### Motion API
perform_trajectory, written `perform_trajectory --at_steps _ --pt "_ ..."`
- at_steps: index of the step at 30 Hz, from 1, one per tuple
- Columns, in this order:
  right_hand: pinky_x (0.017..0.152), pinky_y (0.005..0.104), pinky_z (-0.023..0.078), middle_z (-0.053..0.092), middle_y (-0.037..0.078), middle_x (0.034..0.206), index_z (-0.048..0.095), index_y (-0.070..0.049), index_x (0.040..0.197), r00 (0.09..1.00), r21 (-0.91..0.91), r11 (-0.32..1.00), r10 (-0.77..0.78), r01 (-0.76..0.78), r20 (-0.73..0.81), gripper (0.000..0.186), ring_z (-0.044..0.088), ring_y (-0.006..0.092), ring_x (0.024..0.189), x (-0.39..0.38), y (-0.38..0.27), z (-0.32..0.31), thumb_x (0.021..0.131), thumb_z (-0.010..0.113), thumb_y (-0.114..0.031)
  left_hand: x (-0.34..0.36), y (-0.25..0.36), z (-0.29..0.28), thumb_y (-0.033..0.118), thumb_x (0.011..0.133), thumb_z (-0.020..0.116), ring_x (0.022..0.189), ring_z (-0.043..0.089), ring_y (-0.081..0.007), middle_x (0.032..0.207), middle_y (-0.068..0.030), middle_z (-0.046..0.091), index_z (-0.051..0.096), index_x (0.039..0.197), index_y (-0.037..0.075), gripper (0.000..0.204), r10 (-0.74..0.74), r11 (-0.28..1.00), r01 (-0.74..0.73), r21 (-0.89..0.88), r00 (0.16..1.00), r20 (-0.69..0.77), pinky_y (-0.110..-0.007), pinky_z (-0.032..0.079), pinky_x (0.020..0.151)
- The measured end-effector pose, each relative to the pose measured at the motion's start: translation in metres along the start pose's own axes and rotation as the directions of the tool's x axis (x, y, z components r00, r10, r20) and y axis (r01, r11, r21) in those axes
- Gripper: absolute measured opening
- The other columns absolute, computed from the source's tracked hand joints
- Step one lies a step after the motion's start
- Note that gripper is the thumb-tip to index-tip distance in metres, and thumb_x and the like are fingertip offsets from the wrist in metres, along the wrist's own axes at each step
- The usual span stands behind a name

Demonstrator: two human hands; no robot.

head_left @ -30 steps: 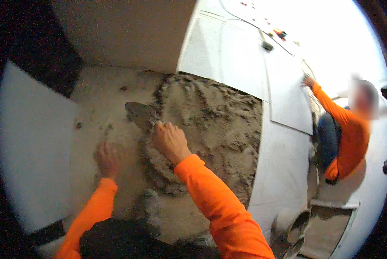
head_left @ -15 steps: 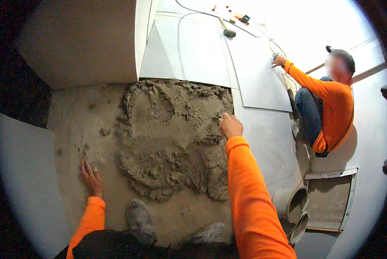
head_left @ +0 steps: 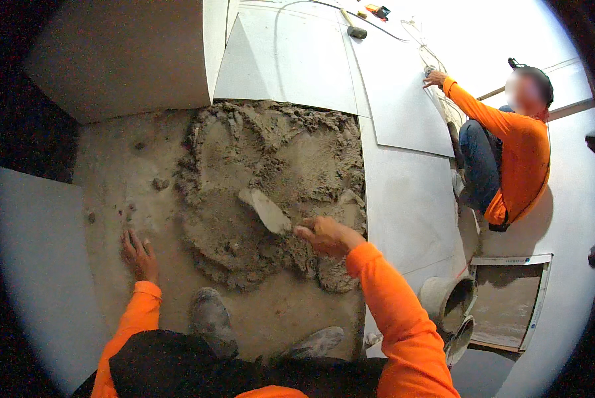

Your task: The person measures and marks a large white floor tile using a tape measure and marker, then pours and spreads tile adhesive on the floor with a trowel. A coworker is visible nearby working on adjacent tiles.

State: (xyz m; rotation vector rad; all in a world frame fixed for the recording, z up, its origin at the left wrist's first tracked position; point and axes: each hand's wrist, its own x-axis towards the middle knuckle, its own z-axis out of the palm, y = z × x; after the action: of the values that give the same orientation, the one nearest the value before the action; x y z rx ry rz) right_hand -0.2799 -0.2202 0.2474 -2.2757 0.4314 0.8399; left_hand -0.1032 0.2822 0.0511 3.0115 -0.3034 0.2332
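My right hand point(head_left: 328, 236) is closed round the handle of a trowel point(head_left: 265, 211). The mortar-smeared blade points up and left, lying over the wet grey-brown mortar point(head_left: 218, 149). The mortar forms a thick, rough bed with ridges and smoother hollows, reaching up to the pale tiles. On the left, my left hand point(head_left: 139, 256) rests on the bare screed floor point(head_left: 111, 192), its fingers stretched out and holding nothing. A few small mortar lumps point(head_left: 160, 184) lie beyond those fingers.
Large pale tiles point(head_left: 294, 63) border the mortar at the back and right. A co-worker in orange point(head_left: 516, 159) crouches at the right, one hand on a tile. Mortar-stained buckets point(head_left: 446, 302) and a framed panel point(head_left: 510, 298) are nearer. A mallet point(head_left: 357, 32) lies at the back.
My right hand has moved left and nearer from the mortar's right edge, bringing the trowel blade into sight over the middle. My left hand stays on the floor.
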Motion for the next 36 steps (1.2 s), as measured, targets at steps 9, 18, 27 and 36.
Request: perform_trajectory --at_steps 9,18,27,36 --pt "0.066 0.0513 0.057 0.068 0.019 0.091 0.056 -0.021 0.126 0.792 -0.481 0.819 -0.056 -0.312 -0.609 0.033 0.072 0.039 0.078 0.008 0.048 0.001 0.101 0.059 -0.042 -0.002 -0.009 0.009 0.032 0.107 0.049 0.152 0.029 -0.0393 0.162 -0.0188 0.035 0.037 0.157 0.004 0.059 0.024 0.998 -0.023 -0.06 1.0 0.004 -0.054 0.023 0.123" --pt "0.085 0.0542 0.059 0.073 0.023 0.108 0.067 -0.011 0.115 0.643 -0.135 0.809 0.341 -0.572 -0.686 0.034 0.073 0.0432 0.098 0.067 0.115 -0.091 0.101 0.058 -0.041 0.001 -0.014 0.018 0.025 0.104 0.049 0.15 0.03 -0.0433 0.162 -0.0232 0.034 0.037 0.156 -0.001 0.059 0.015 0.998 -0.015 -0.065 1.0 0.008 -0.054 0.022 0.124" --pt "0.096 0.0543 0.053 0.068 0.031 0.122 0.072 0.004 0.114 0.591 0.349 0.771 0.634 -0.533 -0.499 0.052 0.066 0.0468 0.114 0.116 0.085 -0.1 0.102 0.053 -0.043 0.0 -0.005 -0.001 0.023 0.105 0.047 0.15 0.031 -0.0428 0.163 -0.0222 0.032 0.037 0.156 0.001 0.057 0.04 0.997 -0.039 -0.07 0.999 0.021 -0.053 0.022 0.124" --pt "0.09 0.0522 0.058 0.073 0.026 0.114 0.074 0.0 0.105 0.579 0.024 0.828 0.412 -0.56 -0.704 0.041 0.071 0.0437 0.106 0.106 0.096 -0.128 0.097 0.06 -0.038 -0.002 -0.01 0.008 0.021 0.105 0.047 0.15 0.031 -0.0421 0.163 -0.0228 0.032 0.035 0.157 0.002 0.057 0.027 0.995 -0.025 -0.101 1.0 0.012 -0.054 0.023 0.123"
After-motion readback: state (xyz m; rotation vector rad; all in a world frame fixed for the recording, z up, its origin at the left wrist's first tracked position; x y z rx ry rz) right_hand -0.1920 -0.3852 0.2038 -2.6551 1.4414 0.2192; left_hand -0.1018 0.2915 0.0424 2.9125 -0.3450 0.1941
